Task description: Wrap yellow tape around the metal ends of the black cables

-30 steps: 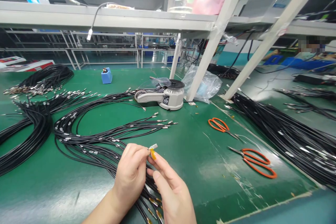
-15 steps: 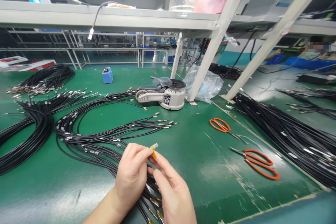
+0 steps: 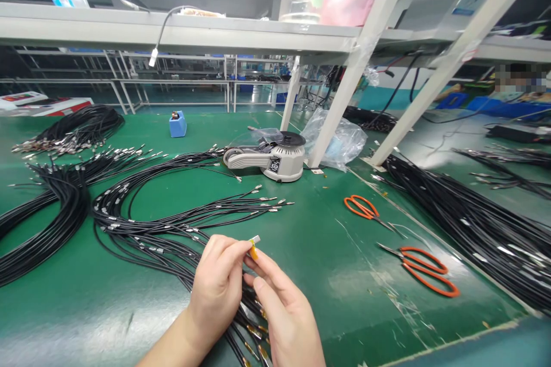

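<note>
Between the thumb and index finger of my left hand (image 3: 217, 281) is a cable end with a small silver-white connector (image 3: 255, 239). A strip of yellow tape (image 3: 253, 252) sits just below that connector. My right hand (image 3: 286, 312) is close beside it, its fingers curled and the index fingertip against the tape. What lies between the right thumb and fingers is hidden. Under both hands runs a bundle of black cables (image 3: 172, 261), with gold-coloured ends (image 3: 253, 332) showing below.
A grey tape dispenser (image 3: 282, 165) stands ahead, beside a clear plastic bag (image 3: 338, 137). To the right lie two pairs of orange-handled scissors, one nearer (image 3: 430, 272) and one farther (image 3: 361, 206). More black cables (image 3: 469, 223) line the right edge. A blue holder (image 3: 177, 125) stands at the back.
Almost nothing differs. Both hands keep their hold around the cable end, and the view has shifted very slightly.
</note>
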Demonstrator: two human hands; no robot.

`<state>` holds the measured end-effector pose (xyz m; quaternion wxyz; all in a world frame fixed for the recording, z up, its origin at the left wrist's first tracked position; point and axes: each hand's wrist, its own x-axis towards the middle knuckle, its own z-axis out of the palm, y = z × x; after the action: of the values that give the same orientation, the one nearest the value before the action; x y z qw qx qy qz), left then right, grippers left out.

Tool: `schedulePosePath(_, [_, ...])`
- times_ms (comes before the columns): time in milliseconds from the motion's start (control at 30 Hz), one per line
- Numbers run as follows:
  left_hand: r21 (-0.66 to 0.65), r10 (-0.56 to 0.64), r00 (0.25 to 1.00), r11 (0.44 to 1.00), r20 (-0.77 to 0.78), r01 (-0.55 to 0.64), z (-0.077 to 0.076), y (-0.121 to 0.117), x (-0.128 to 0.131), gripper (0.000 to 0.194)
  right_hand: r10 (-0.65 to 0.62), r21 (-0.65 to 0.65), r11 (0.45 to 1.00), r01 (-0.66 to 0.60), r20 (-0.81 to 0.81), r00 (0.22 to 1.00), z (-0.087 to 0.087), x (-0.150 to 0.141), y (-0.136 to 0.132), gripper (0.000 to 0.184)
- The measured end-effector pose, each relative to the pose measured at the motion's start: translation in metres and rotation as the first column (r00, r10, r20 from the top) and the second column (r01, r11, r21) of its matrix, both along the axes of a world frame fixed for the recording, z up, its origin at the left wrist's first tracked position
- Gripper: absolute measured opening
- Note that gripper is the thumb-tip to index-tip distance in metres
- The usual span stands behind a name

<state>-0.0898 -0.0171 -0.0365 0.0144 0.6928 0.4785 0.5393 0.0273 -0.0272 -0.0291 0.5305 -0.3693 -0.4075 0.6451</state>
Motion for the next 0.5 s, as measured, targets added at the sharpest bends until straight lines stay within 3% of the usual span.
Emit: schedulePosePath(500, [0.015,0.010,1.000,1.000,-0.018,-0.010,0.0013,-0.0018,0.0002,0.028,-0.035,0.070,0.997,0.029,0.083,0.996,0.0015,-0.0004,-0.0020,0.029])
